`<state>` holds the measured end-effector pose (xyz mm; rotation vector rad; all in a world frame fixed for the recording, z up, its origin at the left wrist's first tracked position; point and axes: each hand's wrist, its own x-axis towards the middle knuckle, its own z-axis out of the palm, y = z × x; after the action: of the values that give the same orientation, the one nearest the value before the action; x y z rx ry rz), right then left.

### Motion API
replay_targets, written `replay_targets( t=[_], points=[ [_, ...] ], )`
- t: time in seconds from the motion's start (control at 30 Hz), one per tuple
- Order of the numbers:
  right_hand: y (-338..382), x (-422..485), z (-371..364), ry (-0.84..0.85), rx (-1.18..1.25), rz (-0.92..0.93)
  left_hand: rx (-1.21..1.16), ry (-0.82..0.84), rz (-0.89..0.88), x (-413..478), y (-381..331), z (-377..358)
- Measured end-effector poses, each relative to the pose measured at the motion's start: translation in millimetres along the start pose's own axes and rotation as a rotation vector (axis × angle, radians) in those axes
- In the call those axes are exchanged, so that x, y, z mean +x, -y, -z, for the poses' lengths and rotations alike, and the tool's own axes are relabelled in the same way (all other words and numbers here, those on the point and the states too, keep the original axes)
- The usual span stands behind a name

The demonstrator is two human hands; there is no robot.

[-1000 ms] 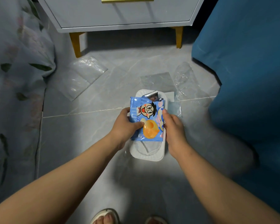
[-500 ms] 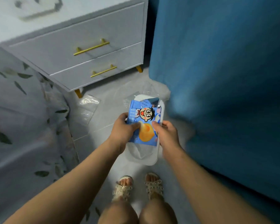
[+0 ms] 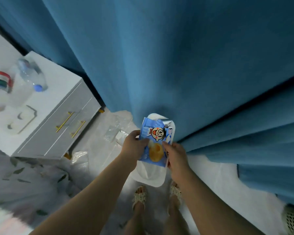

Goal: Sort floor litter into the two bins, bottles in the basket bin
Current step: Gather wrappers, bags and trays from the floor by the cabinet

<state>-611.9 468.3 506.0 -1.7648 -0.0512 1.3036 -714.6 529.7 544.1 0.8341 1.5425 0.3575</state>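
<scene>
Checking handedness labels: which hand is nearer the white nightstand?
Left. The left hand holds the snack packet's edge facing the nightstand; the right hand holds the opposite edge, by the blue curtain.

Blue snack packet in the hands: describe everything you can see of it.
The blue snack packet is a glossy, crinkled plastic wrapper printed with a cartoon face above a round yellow-orange picture. It lies face up on a white tray, with silvery foil showing past its far edge. The left hand pinches its left edge, the right hand its right edge.
</scene>
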Motion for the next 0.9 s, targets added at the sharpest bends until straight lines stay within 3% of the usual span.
replay_targets(
  t=[0.43, 0.67, 0.9],
  points=[
    [-39.8, -100.2, 210.1, -0.564, 0.58, -0.057, 0.662, 0.551, -0.262, -118.3, 25.5, -198.8],
    [-76.2, -141.7, 307.7, -0.7, 0.861, -0.058, 0.824, 0.737, -0.306, -195.8, 66.4, -294.7],
    [-103.3, -178.7, 399.1, -0.802, 0.986, -0.034, 0.882, 0.862, -0.284, -258.7, 109.6, -376.6]
  ],
)
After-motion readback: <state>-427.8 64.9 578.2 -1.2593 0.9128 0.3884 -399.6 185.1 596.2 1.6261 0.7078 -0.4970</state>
